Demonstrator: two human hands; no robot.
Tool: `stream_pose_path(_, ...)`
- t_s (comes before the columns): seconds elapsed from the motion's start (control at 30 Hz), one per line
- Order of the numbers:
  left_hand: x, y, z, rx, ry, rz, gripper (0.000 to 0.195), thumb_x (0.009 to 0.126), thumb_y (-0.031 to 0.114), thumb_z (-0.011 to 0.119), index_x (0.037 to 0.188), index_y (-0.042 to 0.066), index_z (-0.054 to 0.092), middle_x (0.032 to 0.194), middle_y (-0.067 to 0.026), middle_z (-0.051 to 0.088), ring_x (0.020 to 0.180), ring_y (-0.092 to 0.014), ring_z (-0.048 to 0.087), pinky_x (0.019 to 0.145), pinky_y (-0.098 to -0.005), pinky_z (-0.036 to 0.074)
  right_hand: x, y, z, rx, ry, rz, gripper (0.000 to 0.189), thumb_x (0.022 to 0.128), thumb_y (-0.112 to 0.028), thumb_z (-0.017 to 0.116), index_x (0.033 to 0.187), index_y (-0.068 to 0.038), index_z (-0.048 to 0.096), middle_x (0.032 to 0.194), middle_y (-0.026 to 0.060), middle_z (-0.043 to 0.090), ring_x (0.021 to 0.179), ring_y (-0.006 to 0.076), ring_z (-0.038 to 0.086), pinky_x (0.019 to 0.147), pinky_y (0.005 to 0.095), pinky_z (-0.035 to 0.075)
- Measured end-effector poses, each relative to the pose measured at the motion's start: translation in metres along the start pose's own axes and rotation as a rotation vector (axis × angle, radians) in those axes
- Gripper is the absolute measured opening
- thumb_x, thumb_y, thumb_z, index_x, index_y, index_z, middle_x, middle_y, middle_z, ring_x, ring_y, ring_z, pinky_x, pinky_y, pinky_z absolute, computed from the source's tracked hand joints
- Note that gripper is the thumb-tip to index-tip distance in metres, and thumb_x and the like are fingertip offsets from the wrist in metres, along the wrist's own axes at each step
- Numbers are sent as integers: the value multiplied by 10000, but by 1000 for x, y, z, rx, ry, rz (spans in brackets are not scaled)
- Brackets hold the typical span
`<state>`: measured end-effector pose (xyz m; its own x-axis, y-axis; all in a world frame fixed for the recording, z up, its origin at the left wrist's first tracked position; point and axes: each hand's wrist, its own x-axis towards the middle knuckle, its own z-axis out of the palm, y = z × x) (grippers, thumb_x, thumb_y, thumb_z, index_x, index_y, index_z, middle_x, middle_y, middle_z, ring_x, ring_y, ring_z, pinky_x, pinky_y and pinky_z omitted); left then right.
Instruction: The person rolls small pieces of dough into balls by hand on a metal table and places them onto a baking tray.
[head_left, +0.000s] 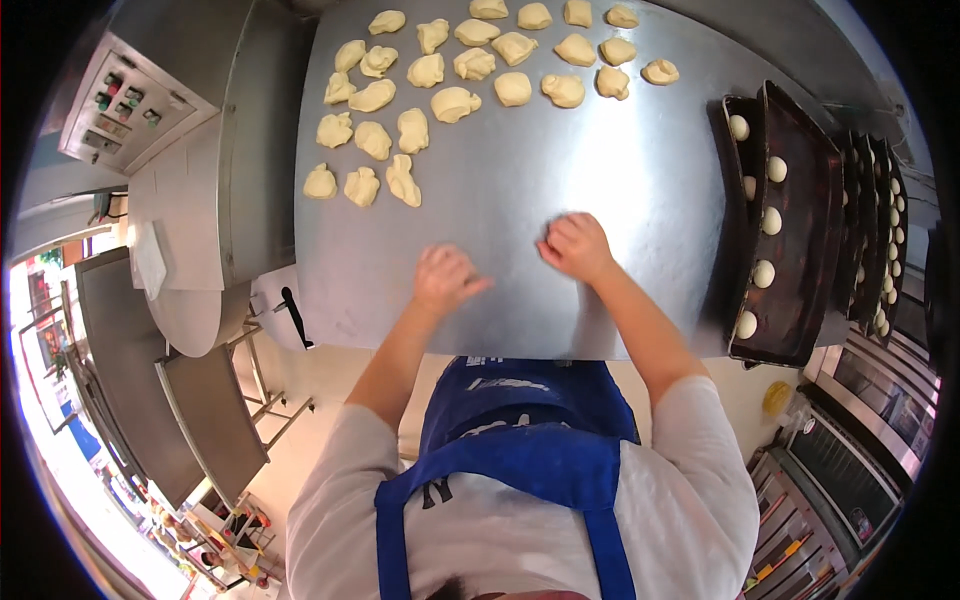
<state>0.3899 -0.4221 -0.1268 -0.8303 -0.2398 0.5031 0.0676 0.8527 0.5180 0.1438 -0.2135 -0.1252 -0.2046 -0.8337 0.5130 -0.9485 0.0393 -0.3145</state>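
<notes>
My left hand (448, 279) is curled, palm down, low over the steel worktable (510, 165), its thumb reaching out to the right. To its right and slightly farther off, my right hand (576, 244) is curled in the same way. Both look slightly blurred, and the undersides are hidden, so whether dough lies beneath the fingers cannot be made out. Beyond the hands, several rough pale-yellow dough pieces (455, 104) lie in loose rows on the far and left parts of the table. Nearest my left hand is a long dough piece (403, 181).
Dark baking trays (806, 225) stand at the table's right edge, one overlapping another, holding smooth round dough balls (771, 220). More trays with dough balls (894, 235) are farther right. At left stands a steel machine with a control panel (124, 105). A person (217, 559) is far off at lower left.
</notes>
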Motion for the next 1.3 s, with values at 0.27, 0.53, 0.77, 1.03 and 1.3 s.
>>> stream_pose_path(0.27, 31, -42, -13, 116, 48, -211, 348, 746, 240, 931, 971, 94, 710, 978, -71, 713, 934, -333, 658, 841, -467, 533, 8, 48, -43, -2, -131, 279, 565, 704, -348, 928, 1170, -132, 693, 1065, 91, 685, 1018, 316, 648, 922, 449, 548)
stream_pose_path(0.53, -4, -2, -41, 152, -188, -309, 440, 807, 151, 862, 1196, 90, 666, 1162, -125, 695, 1086, -393, 639, 956, -491, 525, -9, 0, -46, 139, 20, 705, 442, 855, -106, 752, 1287, -94, 658, 1248, 185, 660, 1161, 406, 611, 1015, 463, 524)
stream_pose_path(0.77, -65, 51, -29, 73, -93, -181, 394, 745, 302, 881, 1055, 123, 717, 1062, -72, 715, 1046, -311, 658, 932, -480, 502, -85, -87, -45, 114, 89, 499, 372, 793, -195, 763, 1133, -89, 654, 1155, 131, 672, 1073, 360, 628, 949, 462, 510)
stream_pose_path(1.03, 6, -16, 3, 115, -74, -51, 401, 670, 425, 934, 862, 154, 710, 892, 4, 694, 906, -264, 656, 824, -426, 503, -5, 16, -24, -133, 21, 80, 382, 705, -410, 869, 886, -156, 648, 961, 29, 659, 902, 264, 622, 838, 438, 466)
stream_pose_path(1.3, -49, 15, -11, 144, 157, -197, 387, 680, 364, 945, 890, 149, 700, 956, -32, 671, 940, -288, 657, 771, -432, 546, -67, -41, -31, 187, 98, 407, 224, 755, -100, 801, 893, -100, 624, 1089, 124, 650, 987, 333, 652, 855, 446, 548)
